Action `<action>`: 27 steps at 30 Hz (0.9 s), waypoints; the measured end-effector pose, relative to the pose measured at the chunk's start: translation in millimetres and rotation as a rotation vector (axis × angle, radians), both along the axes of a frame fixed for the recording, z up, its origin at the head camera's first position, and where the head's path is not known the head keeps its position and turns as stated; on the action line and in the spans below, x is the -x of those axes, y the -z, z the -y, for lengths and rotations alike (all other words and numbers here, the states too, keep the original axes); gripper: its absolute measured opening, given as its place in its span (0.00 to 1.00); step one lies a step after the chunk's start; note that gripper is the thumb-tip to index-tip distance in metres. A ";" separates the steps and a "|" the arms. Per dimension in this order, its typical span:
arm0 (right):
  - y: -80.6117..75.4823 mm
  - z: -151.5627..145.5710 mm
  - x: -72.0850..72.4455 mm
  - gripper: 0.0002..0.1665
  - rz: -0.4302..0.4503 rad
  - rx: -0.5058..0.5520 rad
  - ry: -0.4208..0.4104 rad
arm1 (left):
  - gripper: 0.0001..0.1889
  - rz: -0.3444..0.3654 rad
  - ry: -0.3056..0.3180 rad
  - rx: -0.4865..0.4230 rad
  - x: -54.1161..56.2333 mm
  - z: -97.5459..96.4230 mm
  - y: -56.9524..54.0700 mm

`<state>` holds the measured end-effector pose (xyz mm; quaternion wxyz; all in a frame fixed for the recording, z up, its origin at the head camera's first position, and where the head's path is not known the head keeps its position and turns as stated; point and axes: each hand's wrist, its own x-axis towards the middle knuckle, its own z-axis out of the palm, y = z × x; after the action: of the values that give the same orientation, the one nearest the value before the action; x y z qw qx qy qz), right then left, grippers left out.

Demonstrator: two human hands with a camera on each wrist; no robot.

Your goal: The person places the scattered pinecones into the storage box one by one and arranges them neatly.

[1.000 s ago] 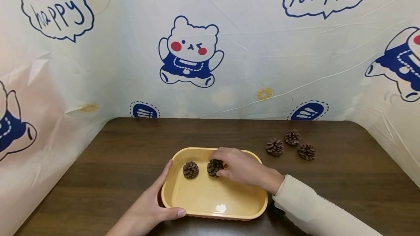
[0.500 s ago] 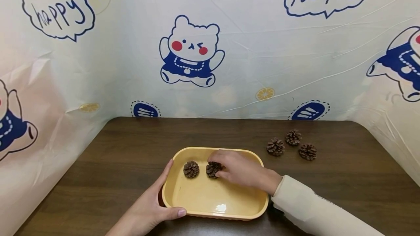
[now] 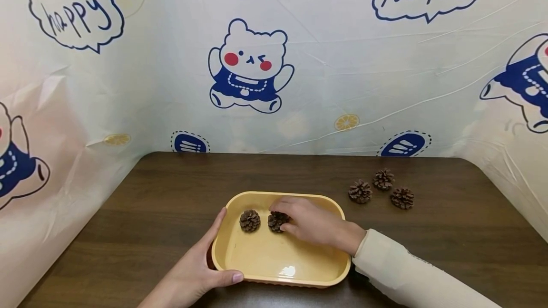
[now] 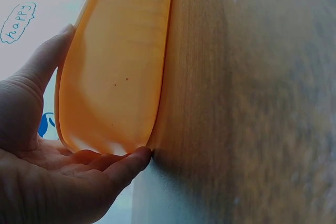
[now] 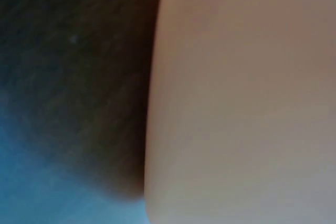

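Observation:
A yellow rectangular plastic tray (image 3: pixel 282 277) with rounded corners sits on the table. My left hand (image 3: pixel 194 265) grips its left end, thumb along the near side and fingers against the left wall; the left wrist view shows the same hand (image 4: pixel 58 150) spanning the tray's end (image 4: pixel 115 77). Inside the tray my right hand (image 3: pixel 314 225) holds a brown pine cone (image 3: pixel 276 222) between thumb and fingers, low over the tray floor. To its left a second pine cone (image 3: pixel 250 221) lies apart from it. A blurred pale surface fills most of the right wrist view.
Three more pine cones lie grouped on the dark wooden table (image 3: pixel 150 194) beyond the tray's right end: one left (image 3: pixel 360 191), one at the back (image 3: pixel 383 179) and one right (image 3: pixel 402 198). A printed cloth (image 3: pixel 317 61) hangs around the table's back and sides.
The right hand has shifted slightly left within the tray with the pine cone, narrowing the gap to the other one. The left hand keeps its grip.

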<state>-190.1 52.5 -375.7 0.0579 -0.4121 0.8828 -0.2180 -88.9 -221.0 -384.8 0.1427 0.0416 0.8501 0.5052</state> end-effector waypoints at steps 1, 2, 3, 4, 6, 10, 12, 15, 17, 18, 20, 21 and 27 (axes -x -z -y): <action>-0.4 0.0 -0.1 0.25 0.002 0.000 0.003 | 0.70 0.000 -0.001 -0.001 -0.1 0.0 -0.1; -0.4 0.2 -0.1 0.25 0.005 0.000 0.007 | 0.70 0.001 -0.002 0.001 -0.1 0.0 -0.1; -0.4 0.2 -0.2 0.25 0.008 0.000 0.010 | 0.70 0.001 -0.002 0.002 -0.2 0.0 -0.2; -0.4 0.3 -0.3 0.25 0.011 0.002 0.012 | 0.70 0.000 -0.003 0.006 -0.3 -0.1 -0.3; -0.5 0.2 -0.7 0.25 0.012 0.006 0.016 | 0.70 0.001 -0.003 0.009 -0.5 -0.1 -0.4; 0.0 0.2 -1.0 0.26 0.000 0.010 0.013 | 0.70 -0.001 -0.002 0.014 -0.8 -0.3 -0.5; -0.1 -0.3 -1.2 0.26 -0.011 0.012 0.008 | 0.70 0.001 -0.004 0.016 -1.1 -0.2 -0.5; -0.3 -1.4 -0.9 0.26 -0.019 0.016 0.002 | 0.70 0.006 -0.007 0.021 -1.2 -0.3 -0.6; -0.6 -1.9 -0.8 0.26 -0.021 0.017 -0.002 | 0.70 0.009 -0.010 0.018 -1.3 -0.4 -0.7; -0.4 -2.1 -0.6 0.26 -0.022 0.016 -0.004 | 0.70 0.008 -0.010 0.015 -1.3 -0.5 -0.8; -0.2 -2.0 -0.2 0.26 -0.028 0.015 -0.006 | 0.70 0.008 -0.009 0.008 -1.3 -0.6 -0.8; 0.1 -1.8 -0.1 0.26 -0.035 0.017 -0.007 | 0.70 0.007 -0.009 0.007 -1.2 -0.6 -0.8; 0.1 -2.1 -0.7 0.27 -0.047 0.031 0.003 | 0.70 0.008 -0.009 0.010 -0.7 -0.7 -1.0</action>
<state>-189.4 54.6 -375.8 0.0305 -0.4164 0.8812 -0.2219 -88.2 -220.3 -383.9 0.1440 0.0353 0.8521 0.5019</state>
